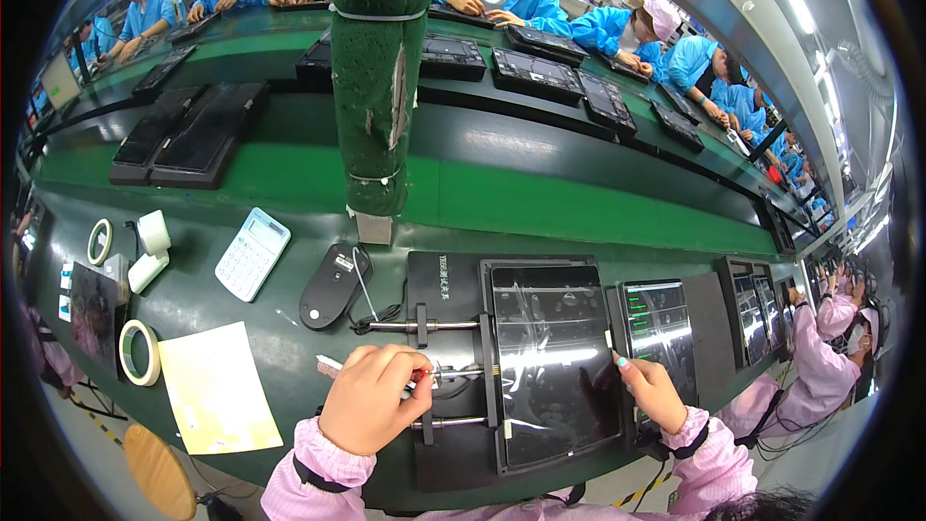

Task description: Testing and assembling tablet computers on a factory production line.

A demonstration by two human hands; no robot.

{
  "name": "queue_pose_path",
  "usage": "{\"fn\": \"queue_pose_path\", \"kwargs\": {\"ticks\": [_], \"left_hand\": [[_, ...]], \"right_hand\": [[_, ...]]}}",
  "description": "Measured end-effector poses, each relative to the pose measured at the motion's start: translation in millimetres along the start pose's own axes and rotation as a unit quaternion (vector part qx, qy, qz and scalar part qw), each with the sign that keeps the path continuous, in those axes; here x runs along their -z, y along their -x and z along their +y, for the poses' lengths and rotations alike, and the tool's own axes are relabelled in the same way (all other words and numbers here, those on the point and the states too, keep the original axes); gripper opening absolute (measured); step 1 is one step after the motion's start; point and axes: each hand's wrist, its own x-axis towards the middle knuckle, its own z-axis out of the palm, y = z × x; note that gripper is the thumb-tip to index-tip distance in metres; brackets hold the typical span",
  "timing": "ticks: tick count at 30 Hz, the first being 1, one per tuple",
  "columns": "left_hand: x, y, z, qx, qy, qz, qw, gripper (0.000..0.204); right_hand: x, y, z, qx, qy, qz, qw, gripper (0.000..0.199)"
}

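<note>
Tablet (555,362), dark and glossy with a clear film wrinkled over its screen, lies flat in a black jig (453,444) on the green surface (289,328), straight in front of the person. Left of the tablet, the jig's metal rods (424,326) run sideways toward it. The left hand (371,397) sits just left of the tablet over those rods, its grip curled tight around a small slim tool (333,364) whose pale end sticks out past the knuckles; thumb and forefinger pinch near a metal pin at the jig's middle rod. The right hand (651,388) rests at the tablet's right edge, fingers nearly closed, fingertips pinching a small white tab (609,339) of the film at that edge.

Right of the tablet, touching the jig's side, stands a second screen (658,328) showing green lines, and beyond it another dark tray (750,314). Left of the tablet, past the jig, lie a black scanner (330,285) with its coiled cable, a white calculator (252,254), a yellow sheet (217,397) and a roll of tape (140,352). Behind the tablet a green padded post (378,77) rises from the surface, and farther back a conveyor carries more dark trays (535,72), with people in blue coats working along its far side. Both of the person's sleeves are pink
</note>
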Motion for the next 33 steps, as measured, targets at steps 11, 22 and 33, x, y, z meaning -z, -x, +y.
{"fn": "queue_pose_path", "kwargs": {"ticks": [11,22,33], "left_hand": [[6.9,-2.7,-6.8,-0.015,0.044,-0.018,0.999,0.012],[8.3,-2.9,-6.5,-0.029,0.029,-0.025,0.999,0.013],[5.9,-4.4,-5.9,-0.013,0.051,-0.021,0.998,0.014]], "right_hand": [[-6.8,5.4,-52.7,0.441,0.254,0.0,0.861,0.046],[-50.7,-1.7,-62.4,0.586,0.372,-0.106,0.712,0.047],[-42.2,-10.0,-51.9,0.535,0.397,-0.182,0.724,0.057]]}}
